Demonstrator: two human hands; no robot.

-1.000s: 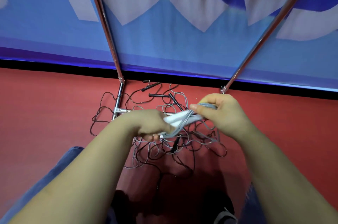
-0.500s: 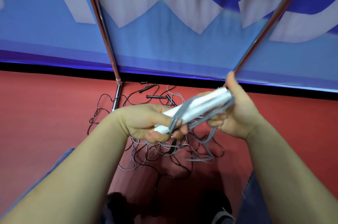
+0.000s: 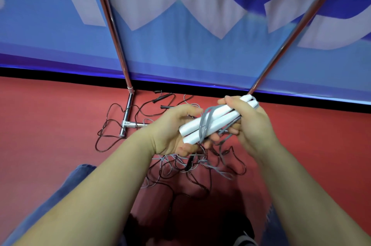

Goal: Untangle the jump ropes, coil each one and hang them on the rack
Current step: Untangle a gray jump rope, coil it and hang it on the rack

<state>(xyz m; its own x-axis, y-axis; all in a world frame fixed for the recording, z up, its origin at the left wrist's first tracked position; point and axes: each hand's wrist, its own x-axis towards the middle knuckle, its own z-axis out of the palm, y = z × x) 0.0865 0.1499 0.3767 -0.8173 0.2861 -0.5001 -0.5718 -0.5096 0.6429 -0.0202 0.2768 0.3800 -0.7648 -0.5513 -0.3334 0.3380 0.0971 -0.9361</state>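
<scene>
Ropes [image 3: 188, 165] tangled on red floor [image 3: 50, 125] below blue banner [image 3: 180, 51].

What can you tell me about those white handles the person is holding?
The white handles are two smooth, plastic-looking cylinders held side by side, slanting up to the right above the tangle of ropes on the red floor. Grey cord loops around their middle. The left hand holds the lower ends; the right hand grips the upper ends.
</scene>
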